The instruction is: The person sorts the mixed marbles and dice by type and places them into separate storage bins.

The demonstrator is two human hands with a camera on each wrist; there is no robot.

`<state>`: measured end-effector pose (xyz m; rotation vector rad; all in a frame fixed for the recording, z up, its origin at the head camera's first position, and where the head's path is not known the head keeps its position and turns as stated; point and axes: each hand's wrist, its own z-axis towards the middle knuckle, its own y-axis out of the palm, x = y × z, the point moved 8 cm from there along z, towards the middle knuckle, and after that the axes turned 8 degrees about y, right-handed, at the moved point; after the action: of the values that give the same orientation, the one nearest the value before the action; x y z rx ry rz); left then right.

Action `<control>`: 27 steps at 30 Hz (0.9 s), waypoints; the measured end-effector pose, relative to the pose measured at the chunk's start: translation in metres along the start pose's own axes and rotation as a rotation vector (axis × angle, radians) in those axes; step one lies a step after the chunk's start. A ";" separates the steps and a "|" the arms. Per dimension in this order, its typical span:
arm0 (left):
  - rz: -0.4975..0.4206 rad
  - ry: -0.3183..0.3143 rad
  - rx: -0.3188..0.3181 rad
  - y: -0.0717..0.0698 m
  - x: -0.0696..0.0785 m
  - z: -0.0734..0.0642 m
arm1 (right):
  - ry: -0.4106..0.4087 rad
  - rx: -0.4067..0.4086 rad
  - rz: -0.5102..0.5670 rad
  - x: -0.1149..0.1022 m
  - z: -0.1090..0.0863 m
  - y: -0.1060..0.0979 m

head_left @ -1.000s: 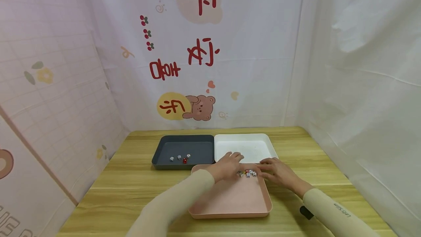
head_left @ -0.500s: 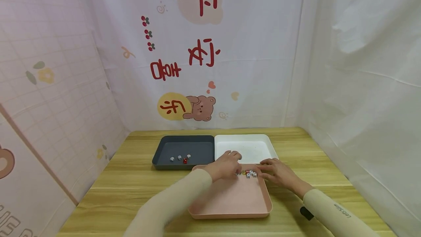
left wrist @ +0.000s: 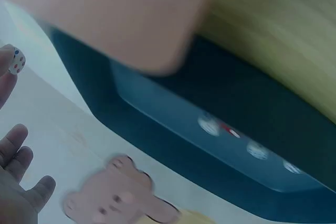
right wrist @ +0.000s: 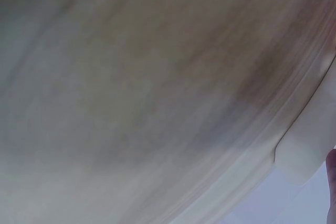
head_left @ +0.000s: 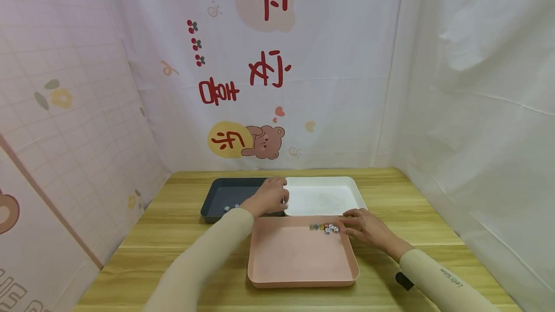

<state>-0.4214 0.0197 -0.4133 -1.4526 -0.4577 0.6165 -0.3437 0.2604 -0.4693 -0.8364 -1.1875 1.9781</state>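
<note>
In the head view my left hand (head_left: pixel 270 197) is over the inner edge of the dark tray (head_left: pixel 208 201), beside the white tray (head_left: pixel 325 179). Its thumb and a finger pinch a white die (left wrist: pixel 17 60) with coloured dots, which shows in the left wrist view; the other fingers are spread. My right hand (head_left: pixel 370 227) rests at the far right corner of the pink tray (head_left: pixel 299 259), fingers on the rim. Just inside that corner lie several small dice (head_left: pixel 328 228), mostly white, with red, yellow and greenish ones.
White dice (left wrist: pixel 257 150) and a red die (left wrist: pixel 231 130) lie in the dark tray, partly hidden by my left arm in the head view. All trays stand on a wood-grain table (head_left: pixel 173 225), with a printed cloth (head_left: pixel 338 85) hanging behind. A black object (head_left: pixel 404 280) is under the right sleeve.
My left hand has lifted from the dice in the pink tray and moved left and away to the dark tray, carrying a die. My right hand stays at the pink tray's corner.
</note>
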 end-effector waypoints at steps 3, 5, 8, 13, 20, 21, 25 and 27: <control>-0.044 -0.072 0.004 -0.001 -0.023 -0.009 | -0.008 0.014 0.005 0.000 0.000 0.000; -0.057 -0.115 0.004 0.001 -0.038 -0.016 | -0.016 0.027 -0.002 0.000 -0.001 0.000; -0.048 -0.168 0.007 0.006 -0.057 -0.025 | -0.025 0.040 -0.002 0.000 0.000 0.000; -0.045 -0.248 0.004 0.015 -0.078 -0.038 | -0.015 0.033 -0.005 0.002 0.000 0.001; -0.072 -0.281 -0.022 0.019 -0.083 -0.044 | -0.011 0.030 0.001 0.002 0.000 0.001; -0.078 -0.280 -0.024 0.020 -0.083 -0.044 | -0.011 0.029 0.000 0.002 0.000 0.001; -0.096 -0.270 -0.034 0.022 -0.083 -0.046 | -0.007 0.017 -0.004 0.002 0.000 0.001; -0.098 -0.265 -0.034 0.023 -0.083 -0.048 | -0.005 0.012 -0.005 0.003 0.000 0.002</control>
<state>-0.4573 -0.0699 -0.4335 -1.3777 -0.7453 0.7285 -0.3456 0.2626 -0.4715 -0.8217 -1.1784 1.9823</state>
